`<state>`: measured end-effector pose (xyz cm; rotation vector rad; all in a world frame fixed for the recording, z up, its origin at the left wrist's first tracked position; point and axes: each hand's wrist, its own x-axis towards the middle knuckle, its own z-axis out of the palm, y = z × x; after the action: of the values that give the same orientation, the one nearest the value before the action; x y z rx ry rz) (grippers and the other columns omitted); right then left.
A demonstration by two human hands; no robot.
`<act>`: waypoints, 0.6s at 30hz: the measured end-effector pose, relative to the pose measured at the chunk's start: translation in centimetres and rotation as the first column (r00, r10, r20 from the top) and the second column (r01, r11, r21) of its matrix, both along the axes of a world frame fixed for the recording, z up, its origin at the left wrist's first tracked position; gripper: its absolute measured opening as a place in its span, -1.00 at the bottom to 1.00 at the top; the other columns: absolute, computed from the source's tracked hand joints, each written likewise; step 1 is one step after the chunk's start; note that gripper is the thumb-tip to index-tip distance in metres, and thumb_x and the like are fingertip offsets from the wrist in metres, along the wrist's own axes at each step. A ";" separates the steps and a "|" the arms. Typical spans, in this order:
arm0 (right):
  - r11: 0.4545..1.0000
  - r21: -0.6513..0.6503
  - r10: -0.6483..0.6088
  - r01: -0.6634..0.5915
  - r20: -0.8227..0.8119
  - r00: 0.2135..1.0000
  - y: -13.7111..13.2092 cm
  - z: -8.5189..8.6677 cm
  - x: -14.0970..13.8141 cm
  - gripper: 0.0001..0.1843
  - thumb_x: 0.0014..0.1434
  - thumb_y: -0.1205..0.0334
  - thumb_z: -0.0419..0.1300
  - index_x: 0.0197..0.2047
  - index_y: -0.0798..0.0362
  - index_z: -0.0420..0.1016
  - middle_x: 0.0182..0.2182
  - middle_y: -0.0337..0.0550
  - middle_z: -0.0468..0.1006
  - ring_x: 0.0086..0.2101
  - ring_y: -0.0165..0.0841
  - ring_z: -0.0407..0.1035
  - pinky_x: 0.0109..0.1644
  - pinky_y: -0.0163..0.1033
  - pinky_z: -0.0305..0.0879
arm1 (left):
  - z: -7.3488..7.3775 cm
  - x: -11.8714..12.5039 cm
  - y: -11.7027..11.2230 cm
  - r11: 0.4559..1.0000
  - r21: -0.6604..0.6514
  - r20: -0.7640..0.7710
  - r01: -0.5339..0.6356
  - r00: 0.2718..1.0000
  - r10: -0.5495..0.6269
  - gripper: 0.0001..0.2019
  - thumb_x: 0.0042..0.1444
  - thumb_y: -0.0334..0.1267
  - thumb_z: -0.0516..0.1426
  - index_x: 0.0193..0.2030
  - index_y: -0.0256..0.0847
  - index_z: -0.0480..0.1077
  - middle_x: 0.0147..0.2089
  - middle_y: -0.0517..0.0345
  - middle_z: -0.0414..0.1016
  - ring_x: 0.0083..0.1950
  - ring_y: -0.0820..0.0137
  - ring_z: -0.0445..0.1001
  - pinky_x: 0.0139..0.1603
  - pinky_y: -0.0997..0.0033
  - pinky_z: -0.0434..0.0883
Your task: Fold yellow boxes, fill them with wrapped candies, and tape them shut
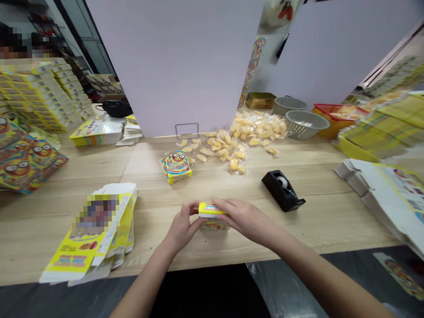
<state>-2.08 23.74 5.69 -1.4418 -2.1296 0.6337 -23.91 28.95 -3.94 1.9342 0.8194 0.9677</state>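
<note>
A small yellow printed box (209,210) stands on the wooden table (234,186) near its front edge. My left hand (182,225) grips its left side. My right hand (242,217) lies over its top and right side. Beyond them a finished colourful box (176,166) rests on the table, and past it lies a pile of clear-wrapped yellow snacks (239,139). A black tape dispenser (282,190) sits to the right of my right hand.
Flat unfolded box blanks (92,232) lie front left, more blanks (397,194) at right. Stacks of printed boxes (32,95) fill the left. Grey baskets (303,123) and a red basket (339,115) stand back right before a white partition (181,62).
</note>
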 end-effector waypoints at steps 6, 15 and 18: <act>0.994 0.070 0.079 -0.087 0.101 0.992 0.0 0.1 0.3 -0.51 0.25 0.35 0.06 0.21 -0.18 0.35 -0.01 -0.10 0.57 -0.11 -0.19 0.51 -0.07 -0.13 0.44 | 1.6 -0.4 -0.3 0.996 0.078 -0.020 0.050 0.999 -0.049 -0.56 0.22 -0.22 0.12 0.19 -0.05 0.08 0.10 0.01 0.37 0.07 0.30 0.49 0.07 0.15 0.49; 0.968 0.246 0.041 -0.046 0.026 0.999 -1.7 -2.0 1.0 -0.44 0.27 0.25 0.08 0.32 0.03 0.15 0.23 0.11 0.32 0.20 -0.14 0.24 0.20 0.07 0.29 | 5.7 0.1 0.3 0.904 0.402 -0.114 0.144 0.988 -0.107 -0.81 0.25 -0.38 0.06 -0.05 -0.15 0.41 0.00 -0.01 0.50 0.01 0.37 0.50 -0.02 0.32 0.49; 0.936 0.349 0.050 -0.029 -0.051 0.997 -2.2 -3.6 1.5 -0.53 0.28 0.29 0.08 0.25 -0.02 0.27 0.24 0.07 0.30 0.24 -0.18 0.18 0.24 0.07 0.24 | 5.1 -0.4 0.2 0.859 0.483 -0.125 0.170 0.984 -0.125 -0.75 0.21 -0.35 0.11 0.03 -0.14 0.39 0.09 -0.07 0.48 0.08 0.32 0.49 0.01 0.29 0.49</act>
<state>-0.55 21.50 2.13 -1.1733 -2.1002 0.2866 -24.27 29.12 1.20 2.4532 0.4850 1.0754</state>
